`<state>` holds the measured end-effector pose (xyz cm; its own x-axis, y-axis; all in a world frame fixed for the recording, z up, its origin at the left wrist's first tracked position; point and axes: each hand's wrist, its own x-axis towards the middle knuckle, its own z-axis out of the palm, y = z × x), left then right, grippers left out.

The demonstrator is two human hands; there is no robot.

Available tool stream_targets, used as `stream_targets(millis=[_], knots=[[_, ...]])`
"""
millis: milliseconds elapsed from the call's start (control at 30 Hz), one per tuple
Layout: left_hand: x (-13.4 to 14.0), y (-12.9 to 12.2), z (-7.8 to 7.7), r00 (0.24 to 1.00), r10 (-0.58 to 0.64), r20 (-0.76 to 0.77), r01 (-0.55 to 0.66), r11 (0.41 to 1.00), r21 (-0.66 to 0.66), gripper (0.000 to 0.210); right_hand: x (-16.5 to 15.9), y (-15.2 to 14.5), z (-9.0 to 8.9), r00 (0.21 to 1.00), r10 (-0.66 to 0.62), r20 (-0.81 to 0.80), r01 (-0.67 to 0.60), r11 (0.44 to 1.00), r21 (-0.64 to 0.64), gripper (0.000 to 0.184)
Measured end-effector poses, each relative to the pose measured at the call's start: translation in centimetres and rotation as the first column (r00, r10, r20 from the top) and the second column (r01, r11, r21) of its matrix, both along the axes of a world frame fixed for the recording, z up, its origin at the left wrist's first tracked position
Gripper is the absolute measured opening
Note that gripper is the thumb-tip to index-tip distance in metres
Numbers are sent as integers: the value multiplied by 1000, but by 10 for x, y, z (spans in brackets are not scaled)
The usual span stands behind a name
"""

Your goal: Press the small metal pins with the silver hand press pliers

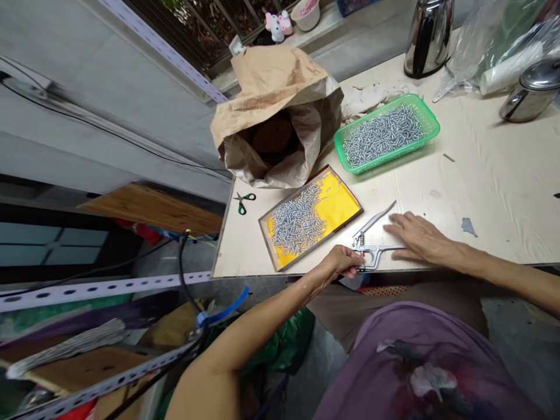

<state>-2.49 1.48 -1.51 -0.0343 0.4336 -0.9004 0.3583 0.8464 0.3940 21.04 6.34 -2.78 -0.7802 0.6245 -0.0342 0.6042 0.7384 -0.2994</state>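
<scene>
Purple cloth [420, 367]; left hand [344, 261] pinches slim metal tool [373, 248], handles rightward, lengthwise along table [503, 181]'s near edge; right hand [417, 239], fingers apart.

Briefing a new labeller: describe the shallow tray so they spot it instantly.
On the pale table, find the big paper bag. The tray lies between it and the left hand. Unlike the green basket, also holding metal pieces, it shows a yellow floor.

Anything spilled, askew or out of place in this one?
No clear spill: the small metal pieces sit in the green plastic basket and the yellow-lined tray. Two loose scraps look stray on the tabletop, apart from everything else: a ragged grey piece beyond the right forearm and a thin brown strip right of the basket.
</scene>
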Motion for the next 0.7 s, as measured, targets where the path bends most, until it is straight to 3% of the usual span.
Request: stream_targets(millis=[100, 167, 333, 433, 500, 533, 600, 667, 700], knots=[[2, -4, -2, 999, 33, -13, -33, 999, -1, 25, 2, 21, -8, 1000, -7, -1, 8, 999, 49, 87], [3, -5, -2, 999, 49, -19, -49, 999, -1, 25, -1, 30, -9, 1000, 19, 22, -20, 999, 31, 95], [5, -5, 1, 998, -6, -65, 7, 1000, 12, 22, -11, 32, 7, 988, 51, 148, -56, 998, 29, 78], [5, -11, 7, 960, -178, -217, 205, 973, 106, 25, -14, 24, 18, 979, 50, 199, -57, 998, 28, 56], [7, -16, 10, 858, -281, -430, 424, 861, 283, 24, -14, 19, 21, 980, 50, 192, -58, 998, 35, 44], [10, -18, 10, 791, -301, -532, 539, 753, 376, 21, -14, 16, 22, 981, 47, 187, -56, 998, 40, 40], [18, -17, 8, 685, -309, -660, 710, 485, 511, 20, -13, 12, 22, 983, 34, 181, -43, 998, 46, 36], [27, -9, 0, 622, -352, -699, 782, 251, 570, 36, -12, 10, 20, 984, 16, 175, -23, 999, 41, 38], [31, -3, -4, 595, -382, -707, 797, 166, 581, 45, -11, 9, 19, 986, 9, 169, -15, 999, 34, 41]])
